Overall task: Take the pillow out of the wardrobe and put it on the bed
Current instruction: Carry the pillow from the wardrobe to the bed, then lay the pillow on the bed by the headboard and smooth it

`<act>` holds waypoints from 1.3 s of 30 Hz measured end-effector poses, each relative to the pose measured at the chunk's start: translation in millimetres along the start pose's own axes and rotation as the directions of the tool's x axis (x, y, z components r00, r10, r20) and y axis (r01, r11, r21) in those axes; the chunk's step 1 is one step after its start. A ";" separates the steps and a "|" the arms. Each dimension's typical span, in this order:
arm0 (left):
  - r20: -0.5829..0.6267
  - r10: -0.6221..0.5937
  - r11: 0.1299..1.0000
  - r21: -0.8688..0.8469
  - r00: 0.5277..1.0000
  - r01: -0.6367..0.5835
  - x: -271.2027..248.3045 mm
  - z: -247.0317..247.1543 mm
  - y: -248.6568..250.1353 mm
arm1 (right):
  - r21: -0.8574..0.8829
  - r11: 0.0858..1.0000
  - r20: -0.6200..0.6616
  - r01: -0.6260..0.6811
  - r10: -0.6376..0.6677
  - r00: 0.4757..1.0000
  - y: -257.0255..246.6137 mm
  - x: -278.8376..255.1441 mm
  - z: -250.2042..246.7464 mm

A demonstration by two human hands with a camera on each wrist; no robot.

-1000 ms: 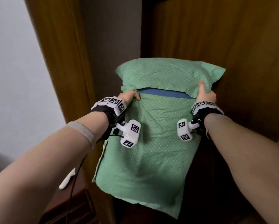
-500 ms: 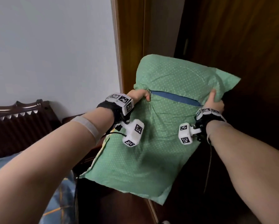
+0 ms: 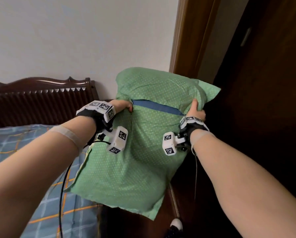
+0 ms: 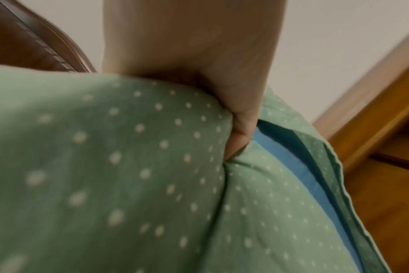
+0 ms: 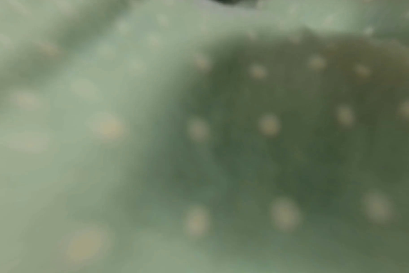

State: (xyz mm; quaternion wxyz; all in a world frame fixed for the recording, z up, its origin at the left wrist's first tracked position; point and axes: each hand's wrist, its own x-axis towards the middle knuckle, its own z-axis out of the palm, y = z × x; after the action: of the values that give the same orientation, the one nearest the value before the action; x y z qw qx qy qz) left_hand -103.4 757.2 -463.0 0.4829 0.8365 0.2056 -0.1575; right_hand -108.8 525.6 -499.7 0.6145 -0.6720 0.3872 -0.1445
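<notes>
A green pillow with pale dots and a blue strip across its cover hangs in the air in front of me, held by both hands. My left hand grips its left edge, thumb pressed into the fabric. My right hand grips the right edge near the top corner. The bed, covered in a blue checked sheet, lies at the lower left. The dark wardrobe stands at the right. In the right wrist view only blurred pillow fabric shows.
A dark wooden headboard stands against the white wall behind the bed. A brown wooden frame borders the wardrobe. Dark furniture sits below the pillow, and a shoe shows near the floor.
I have turned left with the pillow away from the wardrobe; the white wall, headboard and bed have come into view. Both hands keep the same grip on the pillow.
</notes>
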 end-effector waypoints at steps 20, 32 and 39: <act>-0.513 0.106 0.923 0.369 0.852 0.107 12.1 -216.2 -74.9 | -0.109 0.760 0.805 0.640 -0.310 0.505 -66.5 -154.9 246.4; -0.705 0.146 0.886 0.405 0.694 0.226 42.7 -267.7 -121.6 | 0.214 0.480 0.945 0.851 -0.322 -0.056 -101.6 -210.3 384.8; -0.564 0.222 0.882 0.465 0.796 0.084 61.5 -334.2 -180.9 | 0.290 0.894 0.900 0.341 -0.376 0.222 -87.8 -232.0 446.6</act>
State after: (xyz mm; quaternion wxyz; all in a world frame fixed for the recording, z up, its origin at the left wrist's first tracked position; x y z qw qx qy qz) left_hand -118.2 1141.8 -464.1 0.1820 0.9405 0.2723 0.0900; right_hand 67.7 1001.6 -442.6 0.6818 -0.6885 -0.2102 0.1303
